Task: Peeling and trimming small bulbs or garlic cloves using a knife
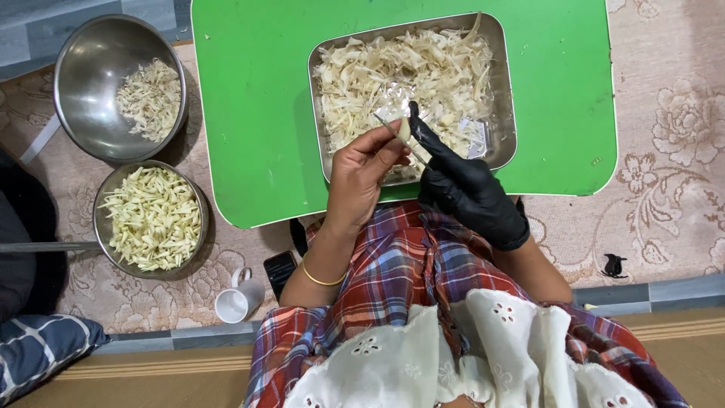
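1 head camera looks straight down, close over the green table [257, 113].

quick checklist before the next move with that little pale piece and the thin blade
1. Piece held: ok. The gloved right hand pinches a small pale piece at its fingers.
2. Blade in hand: ok. The bare left hand holds a thin blade against the piece.
3. Blade clear of gloved fingers: cannot tell, they are too close together.
4. Catch below: ok. Both hands are over the metal tray of pale shreds.
5. Tray seated: ok. It lies flat on the green table.
6. Room in bowls: ok. The upper bowl is mostly empty; the lower bowl is fuller.
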